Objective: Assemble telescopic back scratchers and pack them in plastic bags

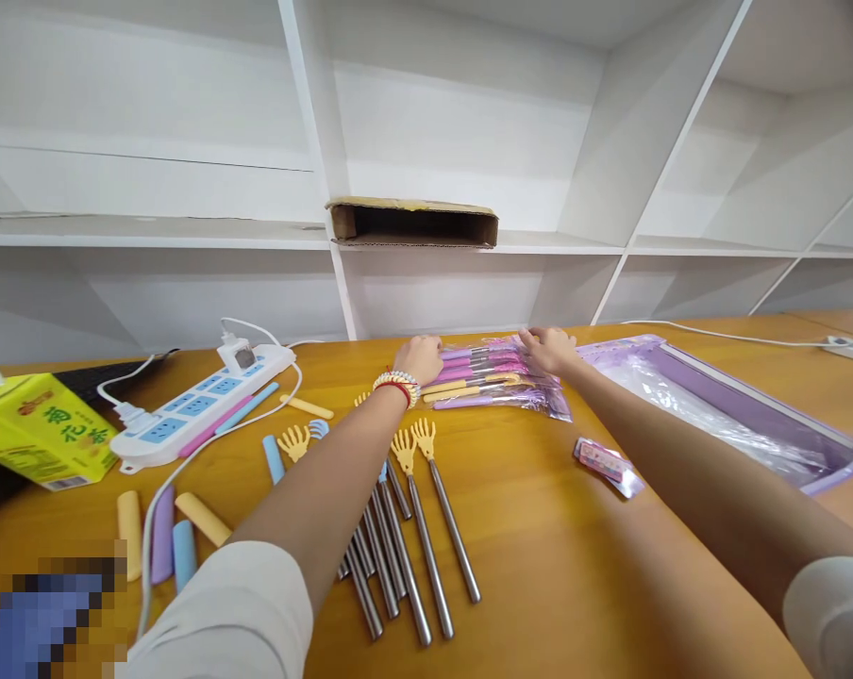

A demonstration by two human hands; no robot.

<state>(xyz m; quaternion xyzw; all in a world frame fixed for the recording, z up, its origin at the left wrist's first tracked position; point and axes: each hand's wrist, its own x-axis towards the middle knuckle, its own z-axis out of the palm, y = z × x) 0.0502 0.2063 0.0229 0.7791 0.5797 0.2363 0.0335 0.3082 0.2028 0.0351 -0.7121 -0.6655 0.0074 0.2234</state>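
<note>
At the back of the wooden table lies a row of bagged back scratchers (479, 372) with pink, yellow and purple handles. My left hand (419, 359) is at the handle ends of this row, its fingers bent and partly hidden. At the opposite end, my right hand (548, 349) touches the clear wrapping, with thumb and fingers slightly apart. Several unwrapped metal scratchers with yellow or blue claws (424, 438) lie below my left forearm. Loose yellow, purple and blue handle sleeves (163, 536) are at the left.
A white power strip (204, 405) with cables and a yellow carton (41, 429) stand at left. On the right are a purple box lined with plastic (759, 396) and a small pink packet (603, 462). A cardboard box (412, 224) sits on the white shelf.
</note>
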